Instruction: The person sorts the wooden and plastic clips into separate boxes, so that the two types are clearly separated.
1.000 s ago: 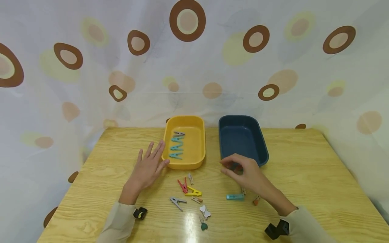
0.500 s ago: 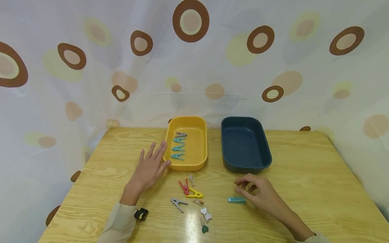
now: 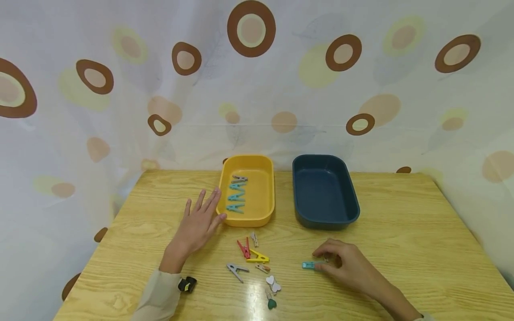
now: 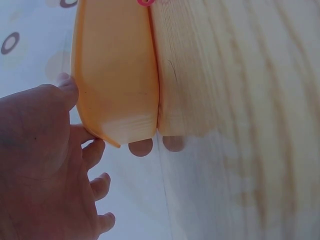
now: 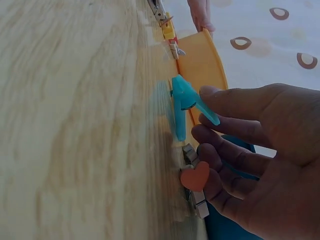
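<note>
A spotted cloth [image 3: 249, 89] hangs behind the wood-grain desk [image 3: 401, 249] where I sit with two hands at work. At the far edge, a dark blue tray [image 3: 327, 224] stands to the right of a yellow tray [image 3: 249, 222], the two apart. My left grip [image 3: 194, 228], fingers spread, touches the yellow tray's left rim. My right grip [image 3: 348, 265] is bent yet parted, a gap showing between thumb and forefinger, about a teal clip [image 3: 308, 265] on the desk nearer me than the blue tray. One leg lies along the wood; the other rises beside my thumb, contact uncertain. Three more teal clips [image 3: 236, 197] line the yellow tray's left side. Before that tray lie a gray clip [image 3: 237, 269], a red clip [image 3: 245, 250] and a yellow clip [image 3: 259, 258]. Smaller still are white heart clips [image 3: 275, 285], a green heart clip [image 3: 271, 303] and, beneath my other right fingers, an orange heart clip [image 5: 196, 176].
</note>
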`<action>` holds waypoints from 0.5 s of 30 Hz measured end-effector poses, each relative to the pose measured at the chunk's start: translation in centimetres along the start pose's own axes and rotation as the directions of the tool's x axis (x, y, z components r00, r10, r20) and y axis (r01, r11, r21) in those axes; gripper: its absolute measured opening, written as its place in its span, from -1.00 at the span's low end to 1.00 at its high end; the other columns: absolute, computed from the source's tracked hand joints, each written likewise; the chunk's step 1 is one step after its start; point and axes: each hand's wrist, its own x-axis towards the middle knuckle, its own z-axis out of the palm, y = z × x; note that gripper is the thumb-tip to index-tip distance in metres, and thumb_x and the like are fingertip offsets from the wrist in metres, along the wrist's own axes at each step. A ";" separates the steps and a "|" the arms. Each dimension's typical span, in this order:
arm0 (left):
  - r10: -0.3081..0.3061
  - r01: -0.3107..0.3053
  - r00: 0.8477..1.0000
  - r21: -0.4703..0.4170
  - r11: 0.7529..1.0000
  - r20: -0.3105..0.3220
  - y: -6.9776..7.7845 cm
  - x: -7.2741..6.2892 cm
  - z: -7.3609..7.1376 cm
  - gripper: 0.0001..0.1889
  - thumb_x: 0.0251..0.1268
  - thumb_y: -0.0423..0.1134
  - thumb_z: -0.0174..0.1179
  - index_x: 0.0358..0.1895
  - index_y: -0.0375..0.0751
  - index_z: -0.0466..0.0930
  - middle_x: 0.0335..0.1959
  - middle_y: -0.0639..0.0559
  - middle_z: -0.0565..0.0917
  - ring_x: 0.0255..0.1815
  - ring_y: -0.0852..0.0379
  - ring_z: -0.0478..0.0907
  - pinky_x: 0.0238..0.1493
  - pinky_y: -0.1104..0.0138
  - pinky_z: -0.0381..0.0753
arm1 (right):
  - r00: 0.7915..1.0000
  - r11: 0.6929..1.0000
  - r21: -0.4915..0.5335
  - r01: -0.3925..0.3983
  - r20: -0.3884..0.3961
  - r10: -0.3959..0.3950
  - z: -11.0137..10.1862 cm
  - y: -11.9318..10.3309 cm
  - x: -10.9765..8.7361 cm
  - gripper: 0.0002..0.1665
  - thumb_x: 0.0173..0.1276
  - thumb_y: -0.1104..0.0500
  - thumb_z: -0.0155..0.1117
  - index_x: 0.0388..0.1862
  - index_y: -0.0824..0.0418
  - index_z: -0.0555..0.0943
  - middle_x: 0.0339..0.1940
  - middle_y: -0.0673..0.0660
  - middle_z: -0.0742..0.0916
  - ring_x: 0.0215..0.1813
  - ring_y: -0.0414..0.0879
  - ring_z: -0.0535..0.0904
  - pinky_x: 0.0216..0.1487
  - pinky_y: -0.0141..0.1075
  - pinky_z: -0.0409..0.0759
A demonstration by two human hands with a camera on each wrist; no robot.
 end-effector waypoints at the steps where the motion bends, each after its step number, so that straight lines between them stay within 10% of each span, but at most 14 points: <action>1: 0.001 -0.001 1.000 -0.002 1.000 -0.001 0.0 0.0 0.0 -0.27 0.68 0.13 -0.14 0.69 -0.15 -0.07 0.68 -0.04 -0.01 0.68 -0.22 -0.19 0.52 -0.32 -0.28 | 1.000 1.000 0.001 -0.006 0.009 0.006 0.0 0.1 0.0 -0.84 0.29 0.13 0.55 -0.17 0.07 0.77 -0.23 -0.09 0.76 -0.30 -0.34 0.54 -0.39 -0.36 0.57; 15: -0.004 0.004 1.000 0.028 1.000 0.003 0.0 0.1 0.0 -0.28 0.69 0.13 -0.17 0.69 -0.15 -0.07 0.69 -0.02 -0.03 0.68 -0.21 -0.17 0.52 -0.33 -0.21 | 0.998 1.000 -0.009 0.008 0.066 -0.008 0.1 0.5 -0.1 -0.85 0.28 0.08 0.55 -0.22 -0.02 0.73 -0.21 -0.13 0.74 -0.37 -0.26 0.50 -0.38 -0.39 0.51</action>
